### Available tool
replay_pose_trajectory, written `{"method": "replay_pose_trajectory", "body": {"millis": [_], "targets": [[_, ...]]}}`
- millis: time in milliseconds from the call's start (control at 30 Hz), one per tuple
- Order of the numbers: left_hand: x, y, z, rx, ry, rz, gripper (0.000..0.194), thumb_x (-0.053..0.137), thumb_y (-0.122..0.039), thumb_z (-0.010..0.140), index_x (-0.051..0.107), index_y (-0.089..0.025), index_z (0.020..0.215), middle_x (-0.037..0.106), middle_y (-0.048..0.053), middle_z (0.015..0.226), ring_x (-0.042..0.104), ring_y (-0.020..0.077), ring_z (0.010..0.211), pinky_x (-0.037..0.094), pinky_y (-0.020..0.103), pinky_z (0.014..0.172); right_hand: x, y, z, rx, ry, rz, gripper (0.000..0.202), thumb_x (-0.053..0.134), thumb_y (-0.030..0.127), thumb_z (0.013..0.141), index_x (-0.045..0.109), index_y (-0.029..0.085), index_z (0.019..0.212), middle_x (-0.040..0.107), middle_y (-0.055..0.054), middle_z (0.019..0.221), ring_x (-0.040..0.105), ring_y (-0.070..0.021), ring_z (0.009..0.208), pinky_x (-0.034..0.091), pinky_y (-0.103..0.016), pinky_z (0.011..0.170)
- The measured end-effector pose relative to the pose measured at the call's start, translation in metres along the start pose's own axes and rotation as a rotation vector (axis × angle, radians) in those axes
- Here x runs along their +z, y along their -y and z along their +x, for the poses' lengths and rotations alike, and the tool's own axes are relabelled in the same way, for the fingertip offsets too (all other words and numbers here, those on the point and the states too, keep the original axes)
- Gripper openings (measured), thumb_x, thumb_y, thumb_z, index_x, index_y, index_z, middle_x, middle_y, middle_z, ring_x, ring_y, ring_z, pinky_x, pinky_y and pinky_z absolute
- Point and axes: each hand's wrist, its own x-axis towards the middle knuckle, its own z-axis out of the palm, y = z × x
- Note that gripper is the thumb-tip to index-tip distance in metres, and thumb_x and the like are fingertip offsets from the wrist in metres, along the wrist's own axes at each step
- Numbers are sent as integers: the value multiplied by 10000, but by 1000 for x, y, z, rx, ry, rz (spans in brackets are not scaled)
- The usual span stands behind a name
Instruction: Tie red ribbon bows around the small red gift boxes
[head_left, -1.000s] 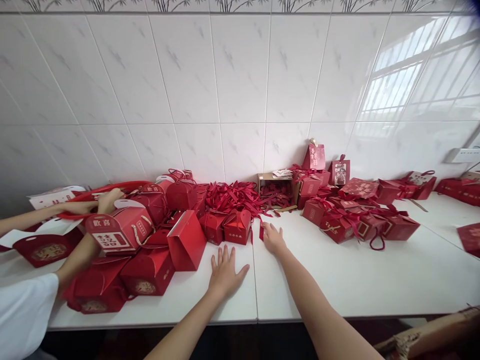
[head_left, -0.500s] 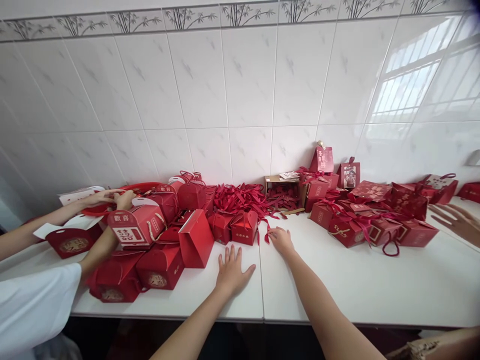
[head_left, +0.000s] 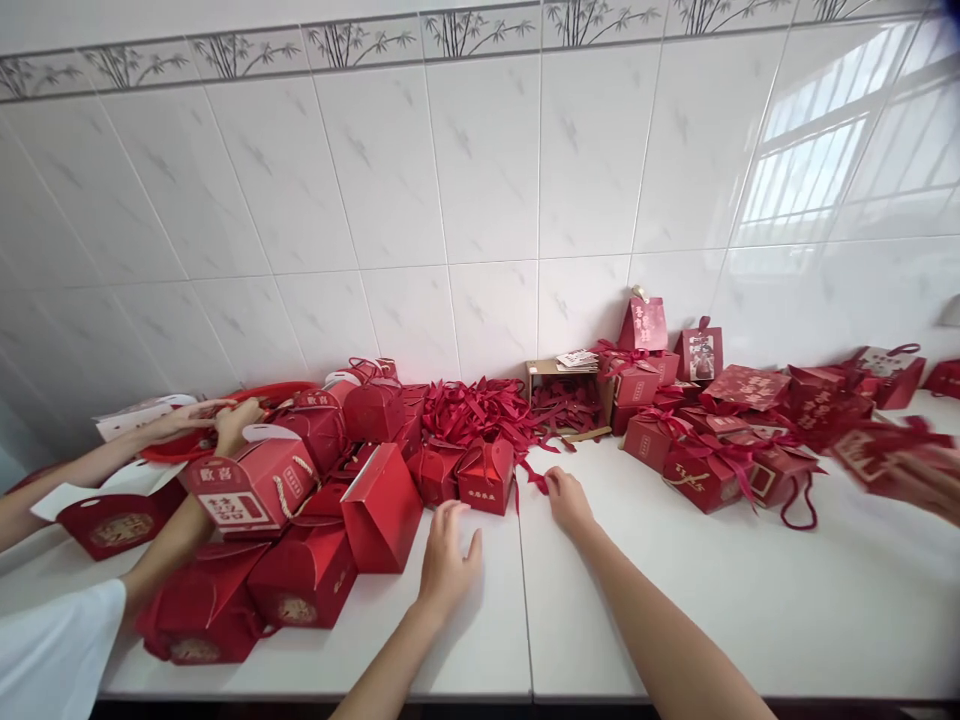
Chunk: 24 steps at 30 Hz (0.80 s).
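Observation:
My right hand (head_left: 568, 502) pinches the end of a dark red ribbon (head_left: 532, 477) at the front of the ribbon pile. My left hand (head_left: 448, 562) is raised a little over the white table, fingers slightly bent and thumb apart, with nothing in it. Just beyond its fingertips stands a small red box (head_left: 485, 486) with gold lettering and a cord on top. Beside that box is a similar red box (head_left: 436, 472). Behind them lies a tangled heap of red ribbons (head_left: 480, 408).
Stacked red gift boxes (head_left: 301, 580) fill the left side. A co-worker's hands (head_left: 238, 425) reach to a red basin (head_left: 274, 392) there. At right are ribboned boxes (head_left: 705, 475); another person's hand (head_left: 926, 485) holds a blurred red box (head_left: 885, 455). A cardboard box (head_left: 547, 368) stands against the wall.
My left hand has lifted from lying flat, its fingers bending closer to the small box. My right hand stays on the ribbon. At right, the other person's hand now carries a box.

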Motion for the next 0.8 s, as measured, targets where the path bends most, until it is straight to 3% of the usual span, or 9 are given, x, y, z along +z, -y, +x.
{"method": "replay_pose_trajectory", "body": {"millis": [133,233,333,467,567,633,700,800], "targets": [[-37,-15,58,7,-33,-24,294,369,-285,870,528,-198,1101,608,93,1127,590,220,1034,479,338,862,4,-3,32,175,-139,156,263,494,344,925,572,164,1100,615,-70,1059,610,-169,877,520,-366,772],[-64,-24,104,5,76,-14,228,496,-337,799,597,-223,968,681,48,939,651,212,821,509,300,684,14,2,59,183,-212,283,256,397,352,938,587,188,993,645,-70,910,606,-196,812,492,-369,751],[-77,-21,134,35,231,1,272,568,-277,714,630,-260,979,689,20,987,659,202,828,510,275,693,27,1,74,91,-206,431,244,412,397,892,573,214,883,651,-44,819,600,-204,754,474,-329,711],[-70,-12,150,-41,524,111,567,560,-257,701,505,-289,1264,563,57,1298,619,244,1032,501,339,855,35,-7,73,80,-229,602,326,435,515,845,547,210,869,632,-42,817,580,-193,735,464,-289,659],[-62,-14,155,-79,581,169,654,560,-255,709,420,-310,1345,338,18,1497,474,267,1259,419,379,1003,32,-6,67,116,-257,697,368,441,559,838,537,211,909,616,-42,843,574,-183,741,467,-278,665],[-60,-19,156,-77,629,177,676,560,-252,717,392,-315,1368,266,-5,1530,366,262,1344,345,398,1072,30,-1,64,136,-252,766,368,477,562,828,544,212,922,607,-36,835,564,-174,722,467,-272,658],[-64,-23,156,-68,688,155,689,569,-249,712,392,-299,1376,299,9,1518,327,269,1366,306,417,1096,29,4,61,170,-218,891,346,544,540,808,560,211,916,597,-27,821,550,-164,712,459,-263,657],[-74,-27,156,-26,711,64,624,554,-252,723,448,-279,1338,431,34,1442,399,271,1318,336,404,1069,28,10,59,265,-157,1130,297,653,480,763,575,210,858,578,-2,786,520,-142,696,441,-244,655]]}}
